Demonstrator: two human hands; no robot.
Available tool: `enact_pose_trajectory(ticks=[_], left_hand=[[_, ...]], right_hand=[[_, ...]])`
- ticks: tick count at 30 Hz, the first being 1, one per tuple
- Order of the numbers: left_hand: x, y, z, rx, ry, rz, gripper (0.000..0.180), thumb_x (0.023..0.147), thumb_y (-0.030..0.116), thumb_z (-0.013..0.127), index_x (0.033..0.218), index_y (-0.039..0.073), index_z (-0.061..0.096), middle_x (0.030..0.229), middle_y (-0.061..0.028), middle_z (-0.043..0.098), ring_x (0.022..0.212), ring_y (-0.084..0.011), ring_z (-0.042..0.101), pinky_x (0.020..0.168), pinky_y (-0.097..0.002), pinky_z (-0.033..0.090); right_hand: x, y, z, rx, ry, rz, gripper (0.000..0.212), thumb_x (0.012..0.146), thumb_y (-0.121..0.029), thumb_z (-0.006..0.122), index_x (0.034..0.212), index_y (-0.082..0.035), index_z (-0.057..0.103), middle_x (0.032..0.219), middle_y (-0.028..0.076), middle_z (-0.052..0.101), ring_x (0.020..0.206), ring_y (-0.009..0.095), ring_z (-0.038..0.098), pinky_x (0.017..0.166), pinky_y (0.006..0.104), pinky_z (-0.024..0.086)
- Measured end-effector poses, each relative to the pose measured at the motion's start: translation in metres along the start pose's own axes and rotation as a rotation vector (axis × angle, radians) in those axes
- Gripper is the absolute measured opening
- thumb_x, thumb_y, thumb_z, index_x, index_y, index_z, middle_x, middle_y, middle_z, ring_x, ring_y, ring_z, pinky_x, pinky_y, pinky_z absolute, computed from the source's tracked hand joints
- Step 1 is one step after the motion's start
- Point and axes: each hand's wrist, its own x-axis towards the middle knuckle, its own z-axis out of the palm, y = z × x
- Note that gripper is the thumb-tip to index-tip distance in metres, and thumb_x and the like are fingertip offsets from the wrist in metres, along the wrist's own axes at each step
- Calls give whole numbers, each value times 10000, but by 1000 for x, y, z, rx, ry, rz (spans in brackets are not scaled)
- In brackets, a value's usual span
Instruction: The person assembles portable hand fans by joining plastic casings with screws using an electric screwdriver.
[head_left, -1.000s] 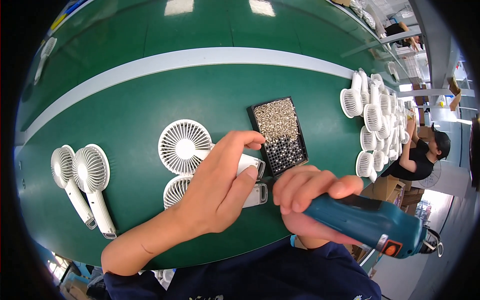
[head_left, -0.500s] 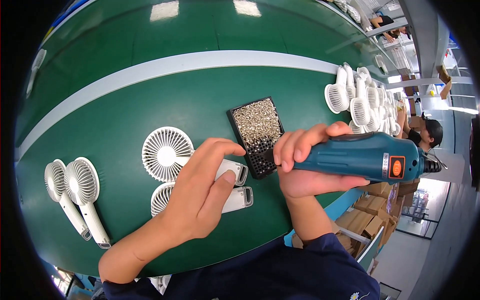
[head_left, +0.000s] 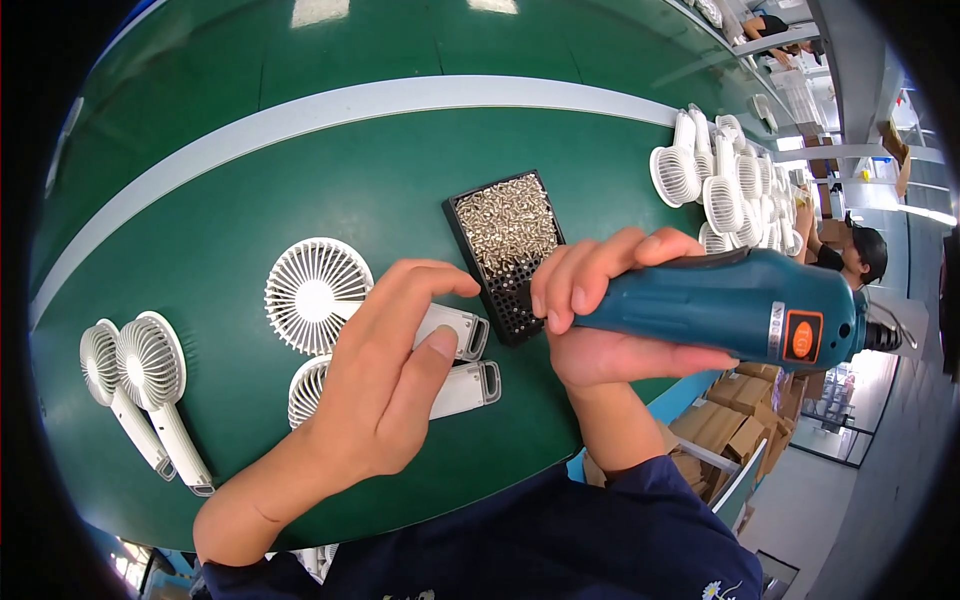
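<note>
My right hand (head_left: pixel 610 300) is wrapped round a teal electric screwdriver (head_left: pixel 690 312), which lies nearly level. Its tip is hidden behind my fingers, beside the right edge of a black perforated tray (head_left: pixel 511 322) heaped with small metal screws (head_left: pixel 508 222). Over two white handheld fans, my left hand (head_left: pixel 388 370) is open, thumb and forefinger apart. It covers part of the upper fan (head_left: pixel 313 295) and of the lower fan (head_left: pixel 466 390). The upper fan's handle end shows between thumb and forefinger; whether they touch it I cannot tell.
Two more white fans (head_left: pixel 150 365) lie at the left of the green table (head_left: pixel 230 200). Many white fans (head_left: pixel 725 195) are piled at the far right, near a co-worker in a dark cap (head_left: pixel 865 255). Cardboard boxes (head_left: pixel 725 410) stand to the lower right. A pale strip (head_left: pixel 400 97) crosses the table's far side.
The whole view has shifted a little, with the tray and fans now slightly higher and further left. Both hands keep nearly the same pose, and the screwdriver stays in my right hand.
</note>
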Motion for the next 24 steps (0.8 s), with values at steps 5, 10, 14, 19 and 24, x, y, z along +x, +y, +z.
enact_pose_trajectory(ticks=[5,10,14,19,24], left_hand=[[-3,2,0,-13,8,-55,281,879,58,432,1121,-59,512,1056,-241,542,893,-378,561,816,-381,461],[-3,0,0,21,17,8,276,888,61,433,1123,-60,511,1041,-234,544,863,-362,552,789,-377,458],[-2,1,0,-2,3,-34,262,902,70,439,1119,-58,512,1015,-228,544,837,-359,542,766,-384,452],[-4,-4,0,19,13,24,254,909,72,440,1115,-59,509,1006,-225,542,826,-349,536,761,-383,450],[-4,-4,0,-18,26,10,253,908,70,440,1113,-61,508,1002,-224,542,813,-343,536,753,-383,448]], right_hand=[[-4,2,-4,9,-60,-63,982,682,-894,439,1172,-43,445,642,107,531,430,189,477,408,323,435],[-4,-26,13,54,-5,-61,925,726,-881,392,1228,-106,409,655,96,511,430,202,473,422,337,436],[-21,-52,29,25,-26,-19,690,871,-745,393,1177,-129,438,645,101,532,414,232,491,395,368,433],[-34,-63,37,-82,-159,103,512,939,-588,427,1127,-112,441,636,120,533,466,234,511,439,370,434],[-43,-45,41,-67,-111,63,436,957,-482,480,1079,-65,446,634,114,530,452,220,498,430,358,429]])
